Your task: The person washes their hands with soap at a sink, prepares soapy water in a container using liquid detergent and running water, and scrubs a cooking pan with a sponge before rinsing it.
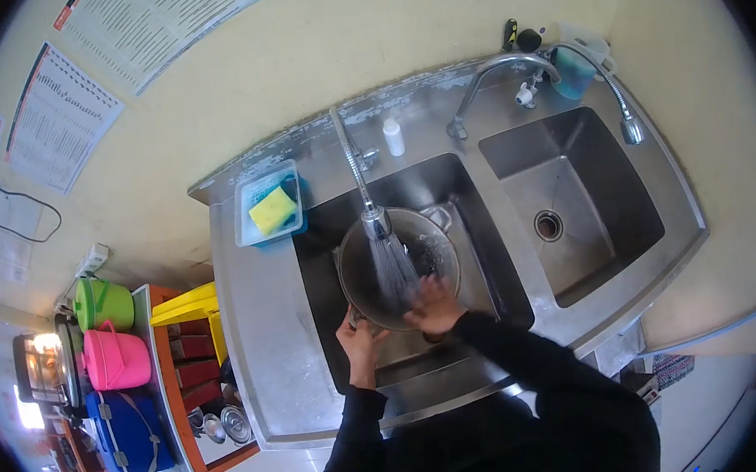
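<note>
A round metal pot (359,282) stands in the left sink basin, tilted a little, under a spray of water from the flexible faucet (376,222). My left hand (361,342) grips the pot's near left edge, around its handle. My right hand (434,307) is at the pot's near right rim with its fingers spread, partly in the spray. Another handle (438,218) shows on the far right side of the pot. Water lies inside the pot.
A yellow sponge (273,210) lies on a plastic container (244,229) at the back left. A white bottle (394,137) stands behind the basin. To the right are a second basin (603,218), a curved faucet (473,86) and a blue-tinted jug (571,74).
</note>
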Motion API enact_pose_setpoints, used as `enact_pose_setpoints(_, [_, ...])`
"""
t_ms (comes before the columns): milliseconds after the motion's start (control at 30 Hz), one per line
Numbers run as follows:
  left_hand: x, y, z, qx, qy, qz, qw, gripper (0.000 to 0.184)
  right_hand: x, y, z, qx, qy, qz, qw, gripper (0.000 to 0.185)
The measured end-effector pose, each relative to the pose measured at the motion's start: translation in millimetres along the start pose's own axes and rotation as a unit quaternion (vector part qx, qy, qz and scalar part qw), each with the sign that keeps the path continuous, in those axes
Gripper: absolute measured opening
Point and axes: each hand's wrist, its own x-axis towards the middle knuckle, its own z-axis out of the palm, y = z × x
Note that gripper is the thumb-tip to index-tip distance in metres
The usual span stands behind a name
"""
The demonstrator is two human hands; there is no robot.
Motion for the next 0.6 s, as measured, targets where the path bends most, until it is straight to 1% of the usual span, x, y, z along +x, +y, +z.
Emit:
enact_pose_setpoints(33, [1, -3, 2, -0.003, 0.003, -0.010, 1.000, 0.042, -1, -12, -8, 0.139, -0.031, -0.046, 0.989, 0.056])
enact_pose_setpoints(67, [0, -4, -1, -0.002, -0.003, -0.011, 1.000, 0.041, -10, -24, -21, 0.276, -0.064, -0.092, 0.955, 0.056])
enact_pose_setpoints(100, [-1, -5, -7, 0.002, -0.009, -0.013, 1.000, 0.041, -16, -32, -26, 0.409, -0.097, -0.135, 0.897, 0.056])
enact_pose_setpoints(133, [-6, -5, -14, 0.007, -0.013, -0.017, 1.000, 0.040, -17, -23, -22, 0.310, -0.080, -0.154, 0.935, 0.057])
enact_pose_setpoints(167, [-13, -2, -16, 0.006, -0.005, -0.019, 1.000, 0.040, -11, 4, -16, 0.204, -0.059, -0.174, 0.962, 0.057])
enact_pose_setpoints(200, [-21, 5, -14, 0.001, 0.002, -0.018, 1.000, 0.040, -3, 32, -6, 0.091, -0.034, -0.193, 0.976, 0.057])
enact_pose_setpoints(233, [-27, 9, -15, -0.001, 0.010, -0.019, 1.000, 0.039, -2, 45, -4, 0.026, 0.025, -0.141, 0.989, 0.058])
enact_pose_setpoints(300, [-24, -5, -19, -0.028, 0.014, -0.008, 0.999, 0.039, -1, 21, 15, -0.021, 0.057, -0.014, 0.998, 0.057])
enact_pose_setpoints(333, [-19, -14, -17, -0.045, 0.013, -0.001, 0.999, 0.039, -1, 6, 12, -0.047, 0.074, 0.051, 0.995, 0.056])
enact_pose_setpoints(400, [-10, -28, -12, -0.047, 0.014, 0.001, 0.999, 0.039, 7, -39, 40, 0.142, 0.033, -0.012, 0.989, 0.056])
enact_pose_setpoints(433, [-8, -31, -12, -0.046, 0.017, 0.002, 0.999, 0.039, 10, -51, 50, 0.236, 0.011, -0.046, 0.970, 0.056])
enact_pose_setpoints(467, [-6, -28, -14, -0.048, 0.021, -0.003, 0.999, 0.038, 5, -44, 33, 0.279, -0.039, -0.107, 0.954, 0.056])
enact_pose_setpoints(500, [-3, -24, -15, -0.051, 0.025, -0.008, 0.998, 0.038, -9, -27, -9, 0.318, -0.088, -0.166, 0.929, 0.056])
enact_pose_setpoints(533, [-5, -20, -16, -0.053, 0.031, -0.014, 0.998, 0.037, -17, -10, -33, 0.355, -0.139, -0.225, 0.897, 0.056])
enact_pose_setpoints(600, [-13, -12, -17, -0.046, 0.037, -0.004, 0.998, 0.037, 3, 44, -2, 0.170, -0.090, -0.204, 0.960, 0.057])
